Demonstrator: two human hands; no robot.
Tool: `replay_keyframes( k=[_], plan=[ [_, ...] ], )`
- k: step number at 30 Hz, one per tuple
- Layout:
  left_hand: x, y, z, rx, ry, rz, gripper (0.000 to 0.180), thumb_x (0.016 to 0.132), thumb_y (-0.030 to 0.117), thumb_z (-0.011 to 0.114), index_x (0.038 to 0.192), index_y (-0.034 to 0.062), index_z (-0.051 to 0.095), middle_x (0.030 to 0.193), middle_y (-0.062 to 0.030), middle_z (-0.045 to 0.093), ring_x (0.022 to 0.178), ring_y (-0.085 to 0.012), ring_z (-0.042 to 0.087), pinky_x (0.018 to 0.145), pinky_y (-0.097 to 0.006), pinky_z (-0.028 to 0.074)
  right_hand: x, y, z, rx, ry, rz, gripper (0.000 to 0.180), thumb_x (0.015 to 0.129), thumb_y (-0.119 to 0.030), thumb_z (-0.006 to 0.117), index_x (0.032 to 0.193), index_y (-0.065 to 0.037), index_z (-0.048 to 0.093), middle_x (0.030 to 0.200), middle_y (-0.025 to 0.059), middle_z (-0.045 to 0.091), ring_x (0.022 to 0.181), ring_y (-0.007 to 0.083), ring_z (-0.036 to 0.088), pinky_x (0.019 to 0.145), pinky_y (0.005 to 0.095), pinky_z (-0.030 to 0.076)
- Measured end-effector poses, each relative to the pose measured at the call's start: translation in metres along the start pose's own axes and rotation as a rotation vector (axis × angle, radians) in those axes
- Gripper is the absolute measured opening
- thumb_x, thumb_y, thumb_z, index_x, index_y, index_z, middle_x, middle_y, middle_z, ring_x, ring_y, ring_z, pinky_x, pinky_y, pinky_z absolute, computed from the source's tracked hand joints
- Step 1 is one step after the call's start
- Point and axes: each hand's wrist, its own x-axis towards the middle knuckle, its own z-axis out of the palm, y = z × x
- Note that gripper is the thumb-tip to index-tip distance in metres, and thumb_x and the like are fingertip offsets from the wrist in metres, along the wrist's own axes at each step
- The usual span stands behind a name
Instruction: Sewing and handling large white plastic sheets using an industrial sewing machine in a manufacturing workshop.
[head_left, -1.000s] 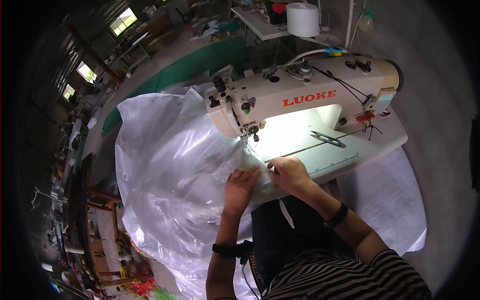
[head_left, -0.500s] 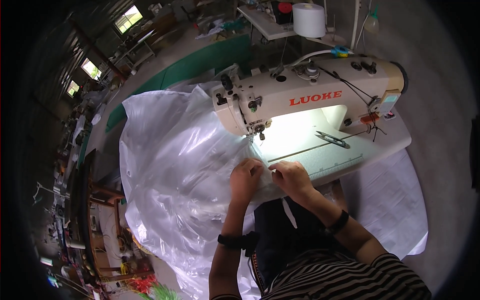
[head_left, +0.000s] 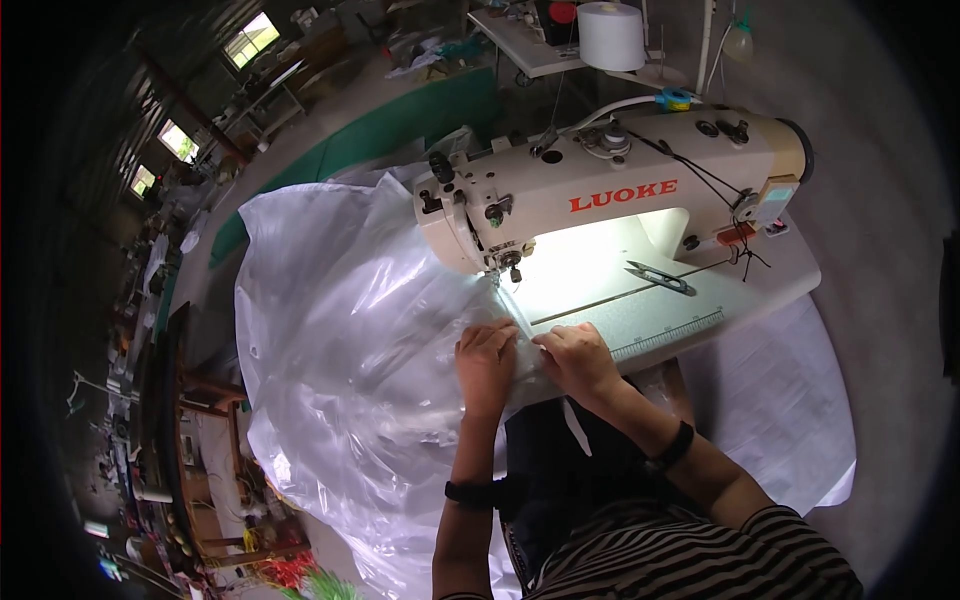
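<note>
A shiny white plastic sheet (head_left: 350, 300) is bunched left of the white sewing machine (head_left: 640, 165), its right edge running under the needle area (head_left: 494, 278). My left hand (head_left: 487, 362) lies on the sheet just in front of the needle, fingers bent and pressed together on the material. Close to its right, my right hand (head_left: 578, 358) pinches the sheet's edge strip at the front of the machine bed (head_left: 650, 315). The fingertips of both hands are partly hidden. Thread snips (head_left: 662, 279) rest on the lit bed, right of the hands.
A white thread cone (head_left: 611, 38) stands behind the machine. White material (head_left: 770, 400) hangs at the right, beyond the bed's front edge. On the left is a wooden frame (head_left: 212, 390). Green cloth (head_left: 400, 125) and another table (head_left: 530, 45) are farther back.
My left hand's fingers have gone from a tight pinch to lying flatter on the sheet. The right hand has turned slightly, its knuckles now higher. The whole view has shifted a little.
</note>
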Motion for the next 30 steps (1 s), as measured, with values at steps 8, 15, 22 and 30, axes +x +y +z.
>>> replay_keyframes(
  k=[8,15,22,30],
  plan=[
    [-0.002,-0.002,-0.019,0.093,-0.188,0.214,0.028,0.079,0.003,0.065,0.105,0.0074,0.07,0.116,-0.007,0.07,0.101,-0.0284,0.065,0.088,-0.039,0.051,0.001,0.0,-0.002,-0.088,-0.063,-0.023,0.002,0.081,-0.01,0.063,0.081,-0.008,0.064,0.077,0.0068,0.063,0.077,0.0244,0.065,0.076,0.0385,0.046],
    [-0.014,0.009,-0.01,0.161,-0.095,-0.032,0.032,0.079,0.005,0.064,0.109,0.0095,0.071,0.117,-0.0013,0.07,0.107,-0.0231,0.061,0.093,-0.038,0.047,-0.001,0.003,0.001,-0.044,-0.014,-0.03,0.004,0.084,-0.011,0.062,0.083,-0.009,0.065,0.076,0.0063,0.063,0.076,0.0237,0.065,0.075,0.0386,0.045],
    [0.002,0.004,-0.019,0.232,-0.211,0.176,0.029,0.081,0.006,0.063,0.109,0.0112,0.07,0.12,-0.0001,0.068,0.103,-0.0236,0.061,0.091,-0.039,0.047,-0.003,0.0,-0.003,0.0,-0.03,0.041,0.015,0.084,-0.01,0.063,0.097,-0.006,0.07,0.08,0.007,0.065,0.077,0.0256,0.064,0.077,0.039,0.046],
    [-0.031,0.04,-0.018,0.064,0.108,-0.082,0.024,0.075,0.01,0.076,0.097,0.012,0.068,0.099,-0.005,0.067,0.098,-0.0264,0.062,0.088,-0.041,0.046,-0.002,0.001,-0.004,-0.002,-0.087,0.023,0.016,0.085,-0.011,0.061,0.098,-0.006,0.07,0.081,0.0068,0.065,0.082,0.024,0.066,0.081,0.0395,0.045]
  ],
)
